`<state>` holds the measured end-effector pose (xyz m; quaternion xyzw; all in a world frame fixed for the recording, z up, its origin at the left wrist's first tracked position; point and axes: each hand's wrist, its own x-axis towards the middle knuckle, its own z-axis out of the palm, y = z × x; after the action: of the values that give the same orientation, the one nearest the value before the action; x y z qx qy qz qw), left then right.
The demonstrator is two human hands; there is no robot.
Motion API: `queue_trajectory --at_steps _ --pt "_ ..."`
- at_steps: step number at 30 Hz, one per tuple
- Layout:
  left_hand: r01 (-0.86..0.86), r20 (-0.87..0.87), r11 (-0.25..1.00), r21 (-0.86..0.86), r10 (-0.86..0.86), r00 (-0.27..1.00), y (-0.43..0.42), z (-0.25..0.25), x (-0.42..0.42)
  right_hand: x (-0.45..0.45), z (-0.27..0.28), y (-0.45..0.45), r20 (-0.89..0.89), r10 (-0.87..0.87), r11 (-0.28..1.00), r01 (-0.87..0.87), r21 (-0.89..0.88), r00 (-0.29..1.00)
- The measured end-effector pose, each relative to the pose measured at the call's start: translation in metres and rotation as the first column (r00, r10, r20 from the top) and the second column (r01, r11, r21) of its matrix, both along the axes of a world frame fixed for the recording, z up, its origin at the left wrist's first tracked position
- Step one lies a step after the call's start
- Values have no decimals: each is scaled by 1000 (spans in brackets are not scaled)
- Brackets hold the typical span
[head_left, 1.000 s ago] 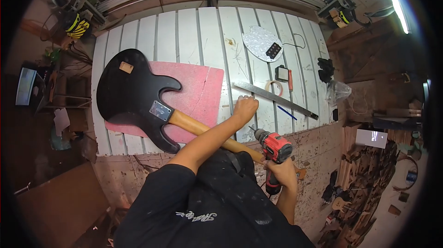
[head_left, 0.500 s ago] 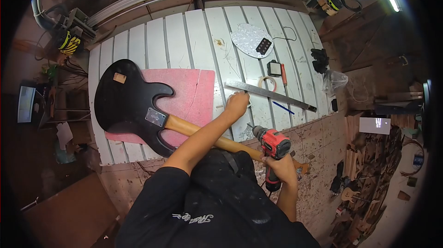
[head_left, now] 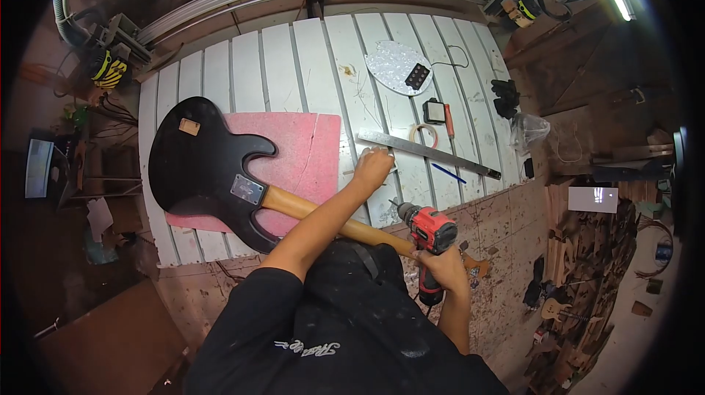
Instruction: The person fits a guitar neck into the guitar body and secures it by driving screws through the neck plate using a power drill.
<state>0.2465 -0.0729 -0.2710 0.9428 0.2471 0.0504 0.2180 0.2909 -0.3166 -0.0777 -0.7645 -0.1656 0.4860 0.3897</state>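
My right hand (head_left: 448, 269) is wrapped round the grip of a red and black cordless drill (head_left: 433, 229), whose bit points up and left over the table's front edge. My left hand (head_left: 374, 166) rests on the table with fingers curled beside the near end of a steel ruler (head_left: 429, 151); a small pale thing shows by the fingers, too little of it to name. A black bass guitar (head_left: 194, 160) lies face down, its neck passing beneath my left forearm and its headstock (head_left: 477, 269) beyond the table edge, near my right hand.
A pink foam sheet (head_left: 297, 149) lies under the guitar on the white slatted table (head_left: 275, 64). Further right are a pearl pickguard (head_left: 389, 64) with a black pickup, a tape roll (head_left: 424, 136), a red-handled screwdriver (head_left: 449, 122), a blue pen (head_left: 448, 173) and black gloves (head_left: 505, 98).
The drill and my right hand have shifted slightly left. My left hand stays by the ruler with its fingers still curled. The whole view has shifted a little.
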Motion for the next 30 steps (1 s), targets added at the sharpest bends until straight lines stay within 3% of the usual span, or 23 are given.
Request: queue_trajectory --at_steps 2,9,11,12,14,15,17,18,20,22,24,26,30 --pt "67 -29 995 68 -65 997 -2 3 -1 -1 1 -1 -4 7 1000 -7 -11 1000" --pt "41 -40 999 11 -40 998 -1 3 0 0 1 0 -3 14 1000 -14 -12 1000" --pt "-34 76 988 -148 46 996 -2 7 -4 0 -1 0 -14 4 1000 -4 -12 1000" --pt "-38 74 988 -149 49 996 -2 8 -6 1 -4 -2 -22 4 1000 -4 -24 1000" --pt "-35 254 919 -392 145 956 2 14 -11 3 -6 -5 -35 16 999 -17 -38 999" --pt "-52 247 919 -391 159 956 2 19 -18 4 -6 -5 -10 32 999 -32 -20 999" --pt "-74 328 648 -758 476 816 1 27 -36 2 -5 -1 2 75 997 -75 3 997" --pt "-97 320 648 -756 494 808 2 24 -52 0 0 3 -21 49 999 -49 20 999" --pt "-68 299 425 -903 733 610 8 19 -102 -2 3 11 -54 41 998 -39 39 998" --pt "-138 214 302 -943 871 442 16 32 -170 -5 3 17 -45 72 997 -71 19 996" --pt "-340 243 338 -877 925 293 25 55 -233 -11 3 26 -53 85 996 -85 -2 995" --pt "-306 245 253 -918 967 64 33 51 -280 -18 2 37 -41 109 994 -107 36 993" --pt "-418 266 259 -871 963 42 41 31 -317 -39 12 66 -113 150 987 -143 74 982"
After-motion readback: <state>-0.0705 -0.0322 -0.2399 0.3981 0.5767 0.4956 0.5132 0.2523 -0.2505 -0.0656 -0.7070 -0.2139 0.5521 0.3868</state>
